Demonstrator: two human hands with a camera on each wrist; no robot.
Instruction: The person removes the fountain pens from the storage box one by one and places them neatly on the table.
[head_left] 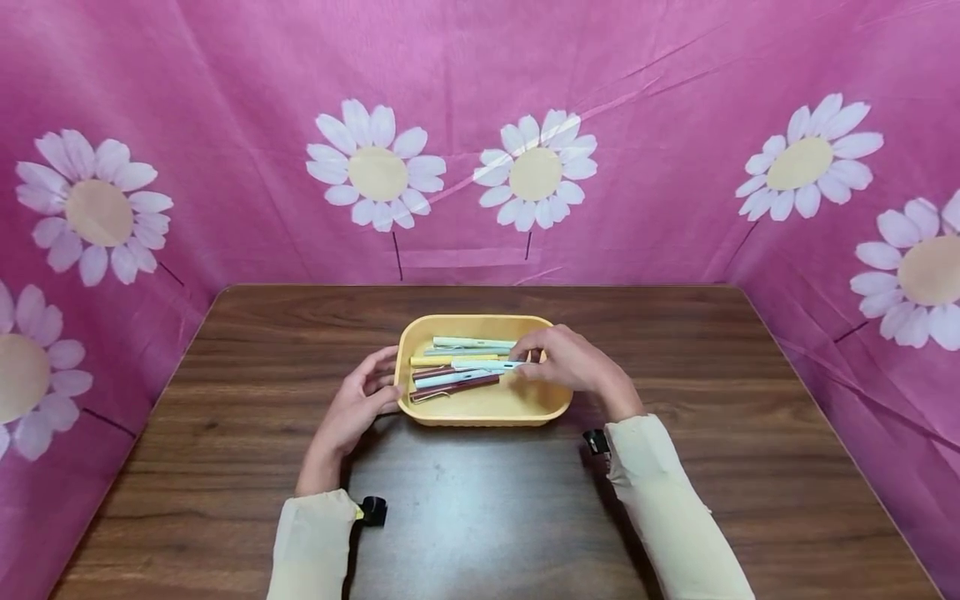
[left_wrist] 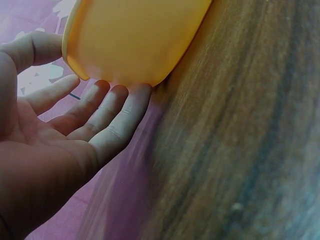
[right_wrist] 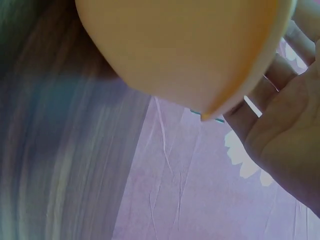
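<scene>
A yellow tray (head_left: 525, 407) on the table holds several pens, lying roughly side by side with clips showing. Among them are a pale green pen (head_left: 468, 342), a yellow pen (head_left: 438, 361), a white-blue pen (head_left: 446, 379) and a dark red pen (head_left: 468, 387). My left hand (head_left: 358, 402) is at the tray's left end, its spread fingertips touching the outer wall and its thumb at the rim. Reaching over the right side, my right hand (head_left: 566, 360) pinches the right end of a light blue pen (head_left: 480, 364). The wrist views show the tray's outside; its pens are hidden there.
The brown wooden table (head_left: 465, 508) extends around the tray. Behind it and along both sides hangs a pink cloth (head_left: 457, 50) printed with white daisies. Black wrist straps (head_left: 372, 511) show at the cream sleeves (head_left: 311, 546).
</scene>
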